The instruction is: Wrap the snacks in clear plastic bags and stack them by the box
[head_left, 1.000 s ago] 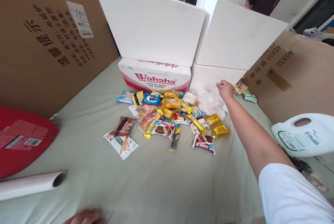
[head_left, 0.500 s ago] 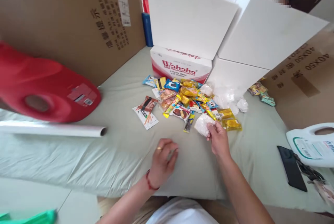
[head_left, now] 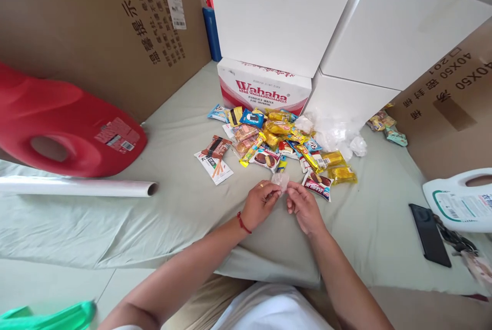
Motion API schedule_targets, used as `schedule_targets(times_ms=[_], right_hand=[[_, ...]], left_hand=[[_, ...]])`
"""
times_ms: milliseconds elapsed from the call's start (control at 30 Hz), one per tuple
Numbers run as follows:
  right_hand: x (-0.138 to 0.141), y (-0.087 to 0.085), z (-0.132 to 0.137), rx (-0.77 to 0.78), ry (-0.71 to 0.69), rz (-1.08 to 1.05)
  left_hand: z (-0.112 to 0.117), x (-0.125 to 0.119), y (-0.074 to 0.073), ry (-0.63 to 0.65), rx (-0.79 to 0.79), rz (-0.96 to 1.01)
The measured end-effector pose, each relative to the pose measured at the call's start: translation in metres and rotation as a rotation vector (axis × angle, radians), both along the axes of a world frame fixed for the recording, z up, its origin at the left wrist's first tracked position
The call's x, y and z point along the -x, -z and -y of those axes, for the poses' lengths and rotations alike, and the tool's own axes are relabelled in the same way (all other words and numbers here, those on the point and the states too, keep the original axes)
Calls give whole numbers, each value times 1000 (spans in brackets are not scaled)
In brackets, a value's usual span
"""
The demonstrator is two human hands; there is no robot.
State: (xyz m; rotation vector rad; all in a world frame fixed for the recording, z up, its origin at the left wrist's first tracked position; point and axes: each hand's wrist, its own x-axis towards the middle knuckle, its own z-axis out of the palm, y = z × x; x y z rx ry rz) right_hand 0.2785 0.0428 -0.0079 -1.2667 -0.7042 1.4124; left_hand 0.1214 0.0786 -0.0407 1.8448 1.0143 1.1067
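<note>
A small crumpled clear plastic bag (head_left: 280,181) is pinched between my two hands, in front of the snack pile. My left hand (head_left: 263,202) grips its left side with thumb and fingertips. On its right side, the fingers of my right hand (head_left: 303,208) are closed on it. Just beyond lies a heap of wrapped snacks (head_left: 269,135), mostly yellow, blue and pink. A chocolate pie packet (head_left: 318,185) rests right of my right hand. More crumpled clear bags (head_left: 338,138) sit at the heap's right. A white stick-snack packet (head_left: 215,168) lies apart to the left.
A Wahaha carton (head_left: 265,86) and a white box (head_left: 355,102) stand behind the snacks. Large brown cartons flank both sides. On the left are a red jug (head_left: 77,130) and a white tube (head_left: 77,186); on the right, a white bottle (head_left: 457,202), a phone (head_left: 429,235) and keys.
My left hand has moved up and right to take hold of the plastic bag. My right hand has drawn the bag left, uncovering the chocolate pie packet. The view has shifted slightly.
</note>
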Motion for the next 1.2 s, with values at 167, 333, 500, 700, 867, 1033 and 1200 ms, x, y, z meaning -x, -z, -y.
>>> schedule_targets(times_ms=[167,333,500,700,867,1033,1200], right_hand=[[-2,8,0,-5,33,99],[-7,7,-3,-16,179,106],[-10,7,5,-29,264,34],[-11,7,14,-81,240,176],[-6,-2,22,-152,85,381],[-4,-7,28,-197,-76,437],[-4,-10,17,-100,-7,421]], left_hand=[[-5,0,0,71,259,141],[-14,3,-7,9,584,474],[-24,9,-11,13,895,849],[-22,15,-10,82,600,752],[-15,15,-10,2,104,229],[-9,14,-1,9,-19,-91],[-2,13,2,56,-104,-156]])
